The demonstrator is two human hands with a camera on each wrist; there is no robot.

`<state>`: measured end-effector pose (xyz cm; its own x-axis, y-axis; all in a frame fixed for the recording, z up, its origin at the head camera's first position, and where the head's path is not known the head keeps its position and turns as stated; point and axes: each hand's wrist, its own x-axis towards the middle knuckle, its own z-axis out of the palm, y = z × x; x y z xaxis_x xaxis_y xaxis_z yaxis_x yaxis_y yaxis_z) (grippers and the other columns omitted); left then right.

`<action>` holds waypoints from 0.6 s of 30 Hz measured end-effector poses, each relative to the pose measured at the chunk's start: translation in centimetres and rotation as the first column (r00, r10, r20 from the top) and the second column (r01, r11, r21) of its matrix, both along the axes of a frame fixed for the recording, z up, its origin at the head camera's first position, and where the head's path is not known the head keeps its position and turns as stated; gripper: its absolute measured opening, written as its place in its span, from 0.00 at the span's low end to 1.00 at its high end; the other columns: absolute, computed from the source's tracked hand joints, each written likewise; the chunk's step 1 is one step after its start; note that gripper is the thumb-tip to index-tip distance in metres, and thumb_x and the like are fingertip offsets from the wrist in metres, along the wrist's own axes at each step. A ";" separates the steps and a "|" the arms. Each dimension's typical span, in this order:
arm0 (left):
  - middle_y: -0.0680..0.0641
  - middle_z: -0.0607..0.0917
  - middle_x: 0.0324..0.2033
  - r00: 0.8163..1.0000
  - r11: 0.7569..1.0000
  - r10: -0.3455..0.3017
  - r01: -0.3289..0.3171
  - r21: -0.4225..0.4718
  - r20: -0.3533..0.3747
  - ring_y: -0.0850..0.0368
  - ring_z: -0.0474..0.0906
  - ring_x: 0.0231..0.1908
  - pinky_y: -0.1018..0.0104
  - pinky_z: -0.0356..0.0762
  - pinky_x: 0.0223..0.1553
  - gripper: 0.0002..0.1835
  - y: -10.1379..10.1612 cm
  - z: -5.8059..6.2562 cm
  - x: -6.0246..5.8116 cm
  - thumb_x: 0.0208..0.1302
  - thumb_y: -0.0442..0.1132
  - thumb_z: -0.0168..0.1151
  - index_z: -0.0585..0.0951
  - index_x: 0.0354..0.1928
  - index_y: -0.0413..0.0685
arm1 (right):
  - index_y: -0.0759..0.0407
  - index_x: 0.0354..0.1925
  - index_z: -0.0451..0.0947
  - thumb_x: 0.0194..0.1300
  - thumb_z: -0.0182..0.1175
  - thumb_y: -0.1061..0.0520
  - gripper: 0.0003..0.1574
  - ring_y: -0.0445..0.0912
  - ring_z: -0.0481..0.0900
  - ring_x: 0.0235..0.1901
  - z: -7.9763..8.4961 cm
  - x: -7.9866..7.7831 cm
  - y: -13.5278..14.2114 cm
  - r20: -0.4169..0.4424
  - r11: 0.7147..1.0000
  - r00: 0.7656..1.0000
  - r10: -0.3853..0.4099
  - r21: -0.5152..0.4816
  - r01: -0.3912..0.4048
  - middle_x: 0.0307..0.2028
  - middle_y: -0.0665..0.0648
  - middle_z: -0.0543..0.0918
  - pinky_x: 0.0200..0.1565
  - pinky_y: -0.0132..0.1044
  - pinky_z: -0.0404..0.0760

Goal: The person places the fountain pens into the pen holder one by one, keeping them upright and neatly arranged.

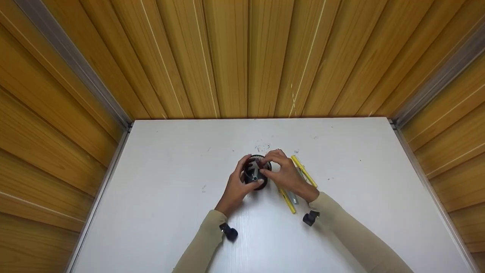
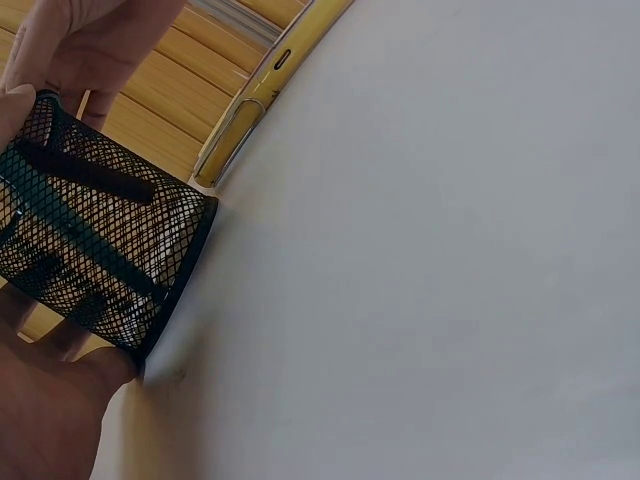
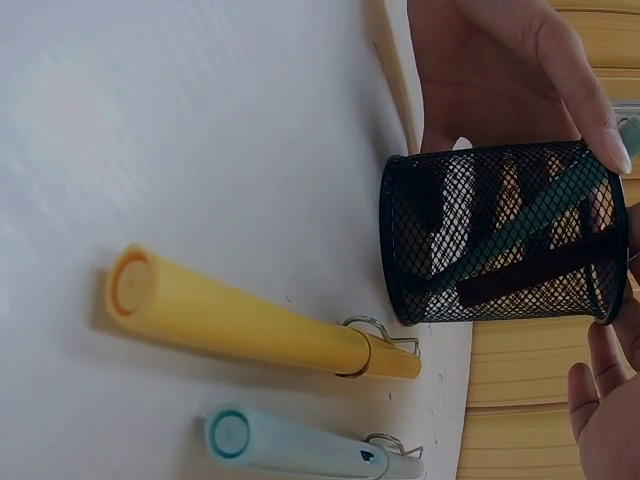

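A black wire-mesh pen cup (image 1: 258, 185) stands on the white table, between both hands. My left hand (image 1: 235, 185) grips its side, with the thumb across the near side close to the rim. At the rim, my right hand (image 1: 285, 172) pinches a dark stick-shaped pen (image 3: 530, 272), whose lower part shows through the mesh, inside the cup. A teal pen (image 3: 530, 222) leans slantwise in the same cup, its end rising beside the left thumb. In the left wrist view, the right hand (image 2: 95, 45) is over the cup's top and the left hand (image 2: 45, 410) around its lower side.
Right of the cup lie a yellow pen (image 1: 287, 201), a pale blue pen (image 1: 294, 198) and, farther back, another yellow pen (image 1: 308, 176), partly under the right forearm. Wood-look panels (image 1: 242, 57) enclose the table's back and sides.
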<state>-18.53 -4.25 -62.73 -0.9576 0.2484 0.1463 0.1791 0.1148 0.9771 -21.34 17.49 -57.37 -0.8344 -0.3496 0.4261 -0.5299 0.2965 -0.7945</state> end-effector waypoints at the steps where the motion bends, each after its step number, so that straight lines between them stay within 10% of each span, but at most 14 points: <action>1: 0.55 0.71 0.80 1.000 1.000 0.000 0.000 0.000 -0.001 0.55 0.63 0.81 0.48 0.60 0.82 0.50 0.0 0.0 0.0 0.67 0.49 0.80 0.62 0.86 0.71 | 0.57 0.46 0.92 0.63 0.80 0.67 0.14 0.57 0.79 0.59 0.0 0.0 0.0 -0.001 1.000 1.000 0.002 0.002 -0.002 0.49 0.55 0.89 0.66 0.36 0.75; 18: 0.55 0.72 0.79 1.000 1.000 0.002 -0.002 -0.011 0.002 0.55 0.64 0.81 0.47 0.61 0.81 0.50 -0.1 0.1 0.0 0.67 0.50 0.81 0.62 0.86 0.74 | 0.60 0.48 0.92 0.65 0.78 0.67 0.13 0.59 0.80 0.59 0.0 0.0 0.8 -0.060 1.000 0.998 0.030 0.006 -0.029 0.49 0.56 0.90 0.68 0.37 0.72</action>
<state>-18.57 -4.31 -62.65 -0.9584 0.2480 0.1411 0.1764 0.1262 0.9762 -21.36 18.31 -57.34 -0.7964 -0.3760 0.4736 -0.5856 0.2841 -0.7592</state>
